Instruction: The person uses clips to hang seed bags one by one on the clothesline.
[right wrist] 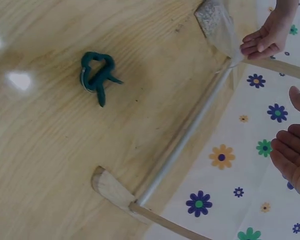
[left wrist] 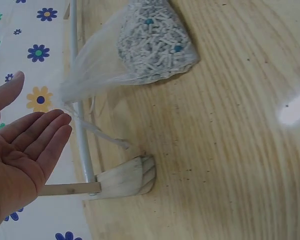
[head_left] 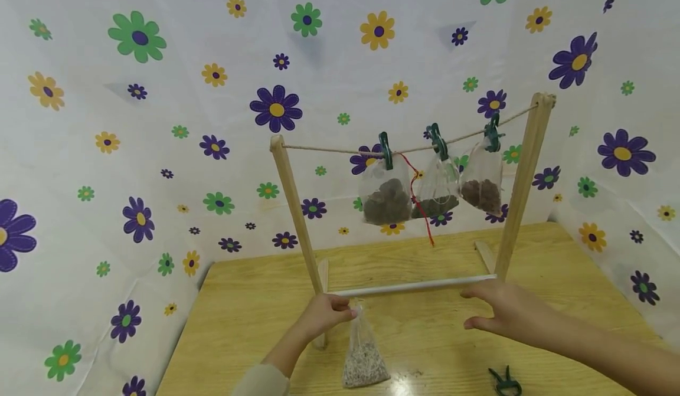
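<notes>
A clear plastic bag of pale pellets (head_left: 365,363) stands on the wooden table, its gathered neck pointing up. My left hand (head_left: 325,316) is at that neck. In the left wrist view, the thumb and fingers of my left hand (left wrist: 27,145) are spread apart, fingertips right beside the bag's narrow top (left wrist: 72,90). My right hand (head_left: 502,307) hovers over the right part of the table, holding nothing, thumb and fingers apart. Below it lies a dark green spring clip (head_left: 506,382). The right wrist view shows this clip (right wrist: 97,75) on bare wood.
A wooden frame with two posts (head_left: 517,195) and a white bottom bar (head_left: 414,286) stands ahead. From its rope (head_left: 332,150), green clips (head_left: 437,141) hold three bags with dark contents (head_left: 386,201). A red string (head_left: 417,198) dangles among them. Flowered cloth (head_left: 212,42) surrounds the table.
</notes>
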